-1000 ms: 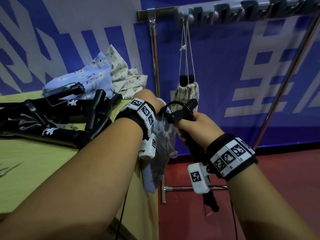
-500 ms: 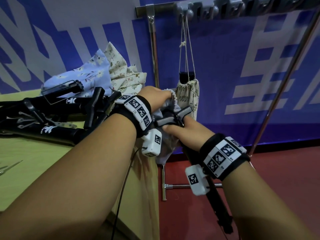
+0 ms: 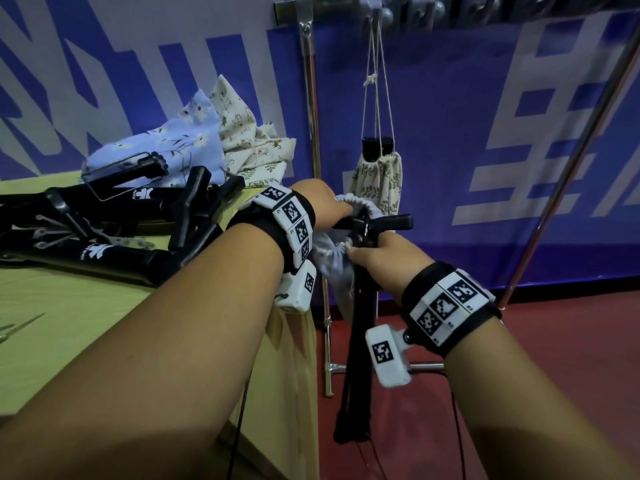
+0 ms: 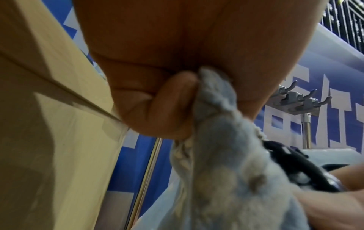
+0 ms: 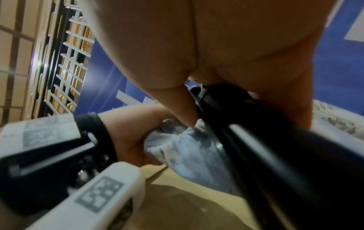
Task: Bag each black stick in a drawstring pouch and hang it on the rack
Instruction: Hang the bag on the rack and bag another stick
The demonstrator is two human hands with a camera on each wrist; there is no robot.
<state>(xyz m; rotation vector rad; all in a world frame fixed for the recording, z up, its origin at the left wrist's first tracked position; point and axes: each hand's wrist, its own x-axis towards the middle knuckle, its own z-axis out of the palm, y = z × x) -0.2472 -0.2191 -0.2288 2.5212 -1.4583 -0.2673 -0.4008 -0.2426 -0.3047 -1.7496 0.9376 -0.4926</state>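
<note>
Pale-blue drawstring pouch (image 3: 329, 258): left hand (image 3: 320, 202) pinching its gathered rim, beside the table (image 3: 69, 306) edge. Right hand (image 3: 377, 261) gripping 1 black stick (image 3: 360, 327), hanging floorward. 1 bagged pouch (image 3: 379, 181) hanging on rack (image 3: 398, 8).

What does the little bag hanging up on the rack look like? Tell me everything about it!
The cream cloth drawstring pouch has a green leaf print. Its gathered top is cinched, and a black stick end pokes out. Two pale cords, knotted partway up, run from it to a grey hook on the metal rack. It hangs free before the blue banner; neither hand touches it.
</note>
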